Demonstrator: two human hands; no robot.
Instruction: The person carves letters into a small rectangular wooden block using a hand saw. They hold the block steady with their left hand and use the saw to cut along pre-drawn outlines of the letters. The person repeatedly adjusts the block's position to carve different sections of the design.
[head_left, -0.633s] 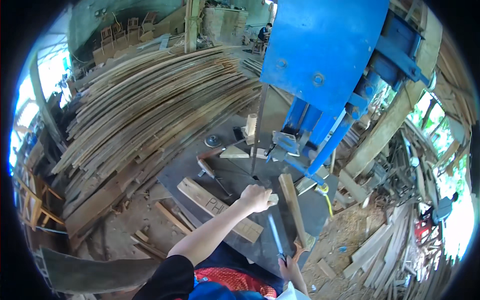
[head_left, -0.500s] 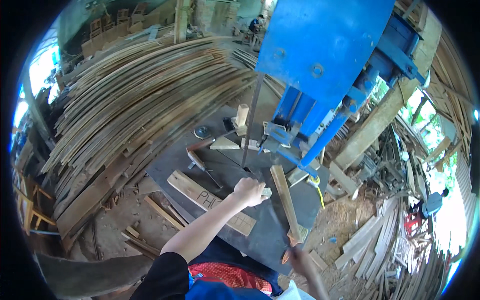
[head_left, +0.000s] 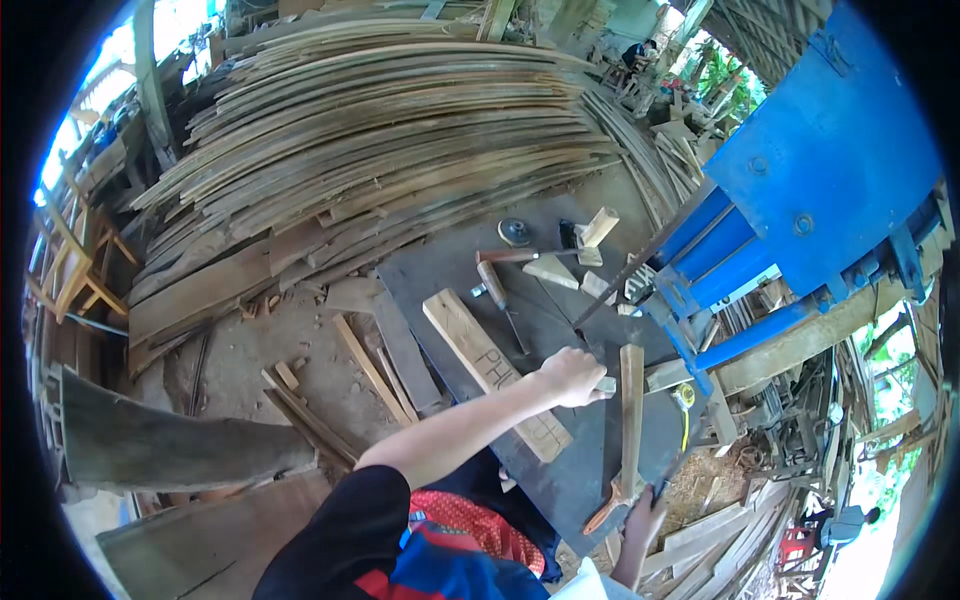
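My left hand (head_left: 572, 378) is closed on a small pale block (head_left: 604, 386) over the dark tabletop (head_left: 448, 340). At the table's near right, my right hand (head_left: 645, 520) grips a long, thin metal tool (head_left: 680, 460), its handle mostly hidden. Left of my left hand lies a marked wooden board (head_left: 460, 340). A wooden stick (head_left: 631, 400) lies between my hands, with an orange-handled tool (head_left: 604, 515) at its near end. A yellow tape measure (head_left: 684, 398) is at the right. Hand tools (head_left: 500, 295) lie farther back.
A blue upright saw machine (head_left: 810, 170) with a vertical blade (head_left: 630, 265) occupies the right. Long plank stacks (head_left: 380, 120) fill the back, a wooden chair (head_left: 80, 260) the left, offcuts (head_left: 720, 540) the lower right. Other people (head_left: 634, 58) (head_left: 846, 525) sit at back and right.
My view has turned, shifting table and machine rightward. The metal tool in my right hand has swung from pointing up-left to up-right. My left hand still holds the block.
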